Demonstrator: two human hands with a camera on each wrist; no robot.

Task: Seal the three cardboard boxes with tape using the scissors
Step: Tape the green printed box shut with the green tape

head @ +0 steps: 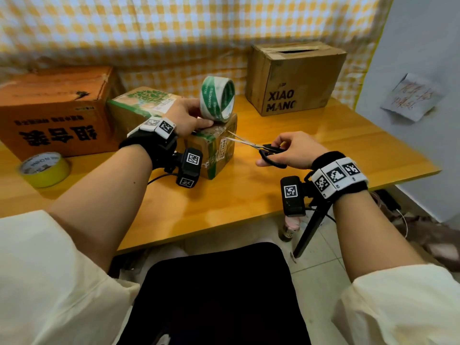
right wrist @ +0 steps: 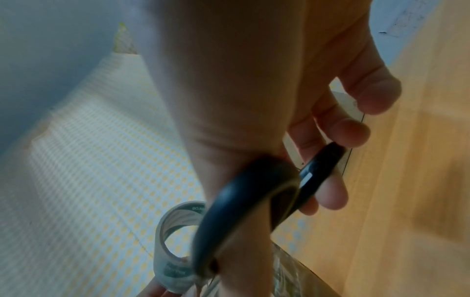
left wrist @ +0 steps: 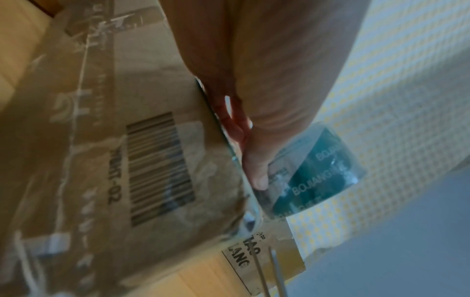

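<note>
Checked cloth behind the counter, my left hand pins the tape roll on the small box while my right hand, fingers through the open scissors, must next snip the strip.

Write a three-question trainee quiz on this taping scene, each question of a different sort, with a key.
1. True or false: the scissors have their blades apart.
2. Which box does the green-and-white tape roll stand on? A) orange box B) small green-printed box C) XIAO MANG box
3. Fill in: the yellow tape roll lies on the ___.

Key: 1 true, and the right hand holds them. 2 B, where the left hand steadies the roll. 3 table.
</note>
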